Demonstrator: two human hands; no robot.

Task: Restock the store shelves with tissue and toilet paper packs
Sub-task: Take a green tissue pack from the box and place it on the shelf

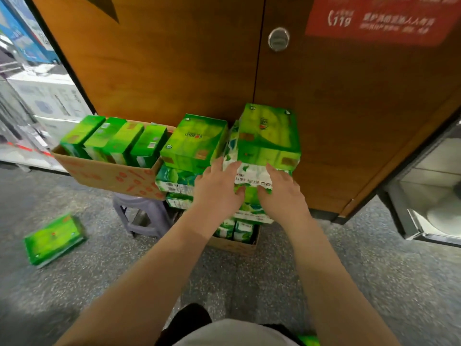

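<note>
1. Two bare hands reach forward to a stack of green tissue packs in front of a brown wooden door point(154, 61).
2. The left hand point(217, 188) lies on the left side of the top right pack point(268, 138), its fingers fairly straight and pressed against the wrapper.
3. The right hand point(282, 193) presses on the near white end of that same pack, fingers slightly spread, thumb tucked under the edge.
4. Whether either hand truly clamps the pack or only pushes on it cannot be told.
5. That pack lies on top of the right-hand pile, just beside another top pack point(194, 143) on the left pile; the two touch or nearly touch.
6. Under them, more packs are piled, and the lowest ones stand in a small cardboard box point(234, 245) on the floor.
7. To the left, an open cardboard box point(109, 176) with orange print rests on a grey plastic stool point(142, 216).
8. Four green packs point(114, 141) stand upright in that open box, side by side.
9. One loose pack point(53, 239) lies flat on the speckled grey floor point(374, 270), well apart from the pile, to the left.
10. A round metal lock point(278, 39) sits on the door, with a red sign point(381, 18) to its right.
</note>
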